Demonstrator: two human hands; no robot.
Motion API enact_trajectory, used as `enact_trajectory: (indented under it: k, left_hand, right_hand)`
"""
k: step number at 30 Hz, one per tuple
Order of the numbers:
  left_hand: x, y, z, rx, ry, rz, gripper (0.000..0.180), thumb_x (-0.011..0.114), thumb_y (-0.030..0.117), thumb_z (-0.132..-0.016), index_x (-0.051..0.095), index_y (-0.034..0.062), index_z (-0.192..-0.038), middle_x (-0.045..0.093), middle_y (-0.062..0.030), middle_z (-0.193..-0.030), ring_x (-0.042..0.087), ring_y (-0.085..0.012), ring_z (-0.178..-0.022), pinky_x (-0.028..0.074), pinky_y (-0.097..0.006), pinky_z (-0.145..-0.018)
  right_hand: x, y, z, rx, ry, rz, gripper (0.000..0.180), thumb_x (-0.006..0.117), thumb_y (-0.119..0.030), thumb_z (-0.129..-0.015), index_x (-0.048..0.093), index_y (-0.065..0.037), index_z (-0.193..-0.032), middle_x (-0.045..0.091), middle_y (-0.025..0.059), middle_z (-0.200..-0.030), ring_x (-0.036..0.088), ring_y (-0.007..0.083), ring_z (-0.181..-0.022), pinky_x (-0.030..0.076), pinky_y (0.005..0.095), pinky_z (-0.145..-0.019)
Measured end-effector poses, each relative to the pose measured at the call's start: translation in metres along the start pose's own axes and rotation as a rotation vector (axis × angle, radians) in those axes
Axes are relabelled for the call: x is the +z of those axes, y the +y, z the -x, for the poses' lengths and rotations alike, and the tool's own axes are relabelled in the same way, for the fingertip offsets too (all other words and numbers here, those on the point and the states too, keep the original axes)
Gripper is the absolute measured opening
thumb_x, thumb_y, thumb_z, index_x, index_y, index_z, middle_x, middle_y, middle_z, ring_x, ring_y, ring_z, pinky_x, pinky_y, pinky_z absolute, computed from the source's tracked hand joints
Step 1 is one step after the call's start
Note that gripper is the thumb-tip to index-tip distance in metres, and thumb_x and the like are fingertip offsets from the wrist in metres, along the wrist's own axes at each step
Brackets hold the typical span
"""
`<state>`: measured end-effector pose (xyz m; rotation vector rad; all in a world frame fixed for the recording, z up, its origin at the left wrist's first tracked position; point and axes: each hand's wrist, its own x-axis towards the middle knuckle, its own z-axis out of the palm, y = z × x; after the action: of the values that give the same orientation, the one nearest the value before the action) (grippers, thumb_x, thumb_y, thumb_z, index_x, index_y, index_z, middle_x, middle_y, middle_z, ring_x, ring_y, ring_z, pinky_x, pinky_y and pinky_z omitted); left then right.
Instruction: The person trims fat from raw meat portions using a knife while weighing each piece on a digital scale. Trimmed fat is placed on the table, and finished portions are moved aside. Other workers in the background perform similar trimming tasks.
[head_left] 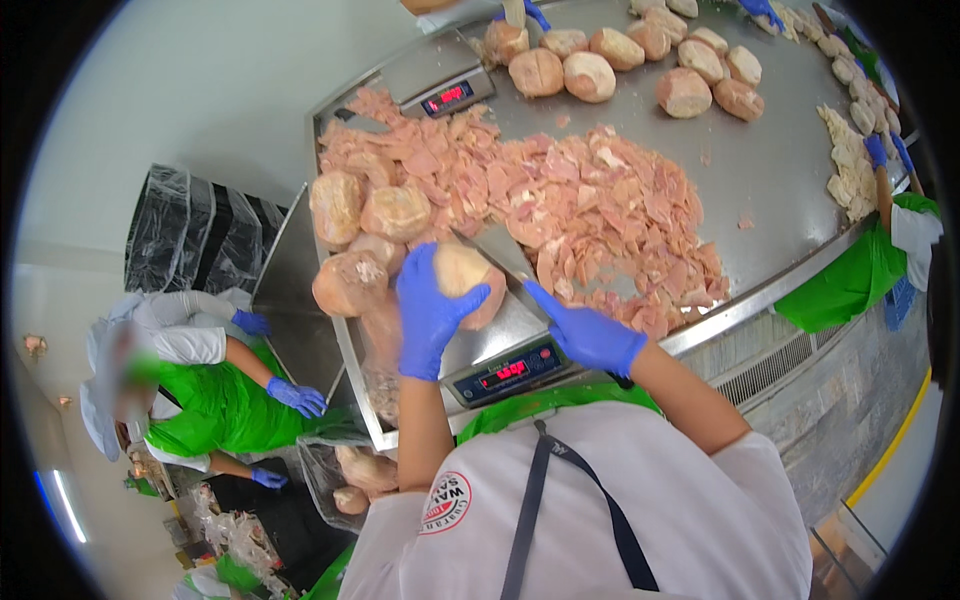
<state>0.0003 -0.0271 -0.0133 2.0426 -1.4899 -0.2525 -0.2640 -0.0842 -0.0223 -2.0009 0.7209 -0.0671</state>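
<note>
My left hand (430, 308), in a blue glove, presses against a large rounded block of pale pink meat (468, 272). The block sits on the steel plate of a digital scale (512, 372) with a lit red display. Just right of the block, my gloved right hand (597, 338) is closed round a knife, its index finger stretched along the top. The thin knife blade (514, 272) points away along the block's right side, and a dark handle end shows below the palm. Several more meat blocks (345, 282) are heaped left of my left hand.
Thin meat slices (600, 200) cover the middle of the steel table (790, 180). Another scale (445, 97) and several whole blocks (590, 77) stand farther back. A co-worker in a green apron (225, 400) leans in at the left. Another green-aproned worker (850, 275) is at the right edge.
</note>
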Motion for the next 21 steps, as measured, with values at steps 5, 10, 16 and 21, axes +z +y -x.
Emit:
enact_trajectory:
  k: [5,10,16,21]
  left_hand:
    - [-0.008,-0.014,0.004,0.114,-0.086,0.146,0.096,0.094,0.038,-0.063,0.052,0.003,-0.142,0.055,-0.0161,-0.14,0.048,-0.0343,-0.134,0.037,-0.045,-0.116]
    - [-0.016,-0.013,0.0,0.176,-0.08,0.208,0.091,0.092,0.039,-0.066,0.053,0.0064,-0.142,0.051,-0.0143,-0.145,0.044,-0.0345,-0.137,0.032,-0.045,-0.118]
    - [-0.094,0.045,0.016,0.316,-0.24,0.625,0.063,0.085,0.03,-0.078,0.062,0.0041,-0.131,0.05,-0.0135,-0.145,0.043,-0.0327,-0.138,0.032,-0.048,-0.118]
    - [-0.186,0.119,0.047,1.249,-0.645,1.09,0.041,0.072,0.032,-0.089,0.068,0.0005,-0.116,0.06,-0.0172,-0.131,0.057,-0.0295,-0.123,0.045,-0.047,-0.107]
  right_hand:
    - [-0.003,0.006,0.031,0.065,-0.032,-0.026,0.079,0.052,-0.015,-0.098,0.009,-0.023,-0.164,0.066,0.0341,-0.092,0.067,0.0466,-0.08,0.051,0.0556,-0.081]
    - [0.019,0.044,0.022,0.111,0.315,0.109,0.081,0.055,-0.012,-0.096,0.012,-0.02,-0.164,0.066,0.0332,-0.096,0.066,0.0467,-0.087,0.05,0.0548,-0.081]
    - [0.011,0.059,0.043,0.142,0.307,0.042,0.079,0.056,-0.016,-0.097,0.013,-0.019,-0.164,0.066,0.032,-0.095,0.066,0.047,-0.087,0.051,0.0548,-0.083]
    - [0.032,0.076,0.048,0.114,0.357,-0.008,0.077,0.055,-0.019,-0.099,0.014,-0.018,-0.163,0.066,0.0328,-0.094,0.067,0.0465,-0.087,0.052,0.0548,-0.081]
